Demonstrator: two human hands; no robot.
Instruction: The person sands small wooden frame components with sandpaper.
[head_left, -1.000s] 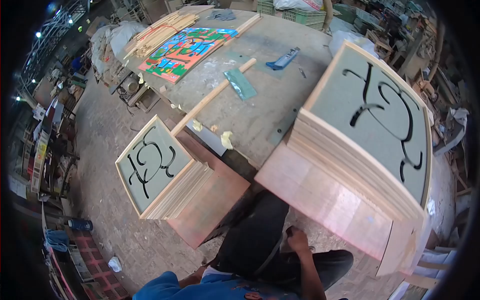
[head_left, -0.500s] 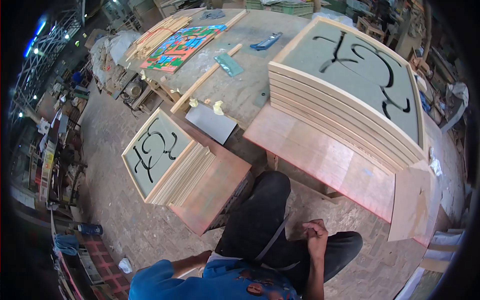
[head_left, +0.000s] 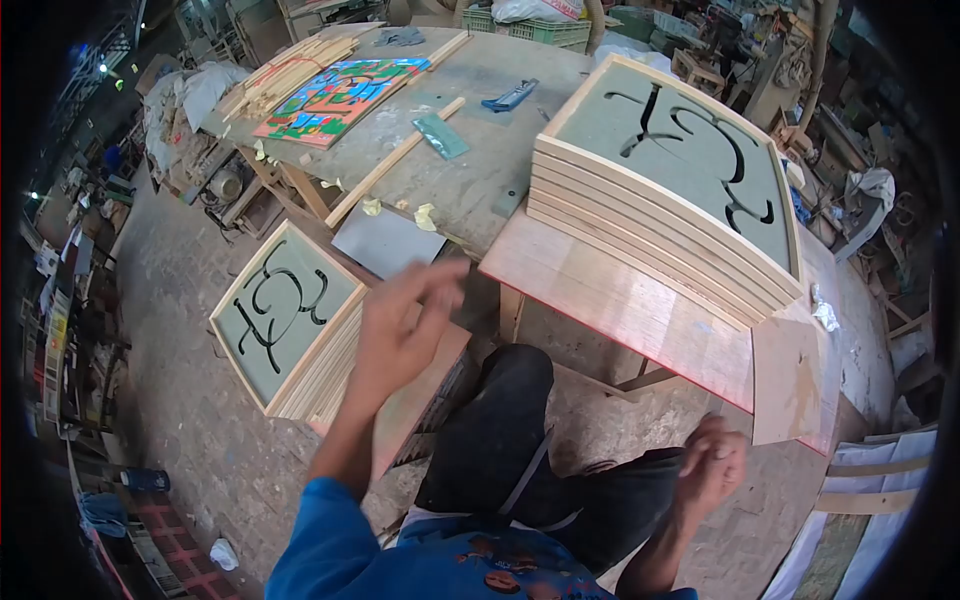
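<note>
My left hand [head_left: 405,325] is raised in front of the smaller stack of wooden frames [head_left: 290,310], its fingers stretched and apart, somewhat blurred, with nothing visible in them. My right hand [head_left: 715,465] hovers over my right knee, below the board's near edge. Its fingers are curled together, and whatever they may hold is hidden. Ahead of it rises the larger stack of wooden frames [head_left: 660,205]. The top frame of each stack has a grey-green panel with black curved strokes. A reddish plywood board [head_left: 620,290] lies under the larger stack.
On the workbench [head_left: 480,180] are a blue utility knife [head_left: 511,95], a teal translucent piece [head_left: 440,136], a long wooden strip [head_left: 395,162] and a colourful painted panel [head_left: 345,98]. Thin wood strips [head_left: 290,75] are piled behind. A brown cardboard piece [head_left: 785,380] hangs at the right.
My left hand has come up from beside my body to in front of the smaller stack. My right hand has moved right, away from my lap. The view has shifted slightly.
</note>
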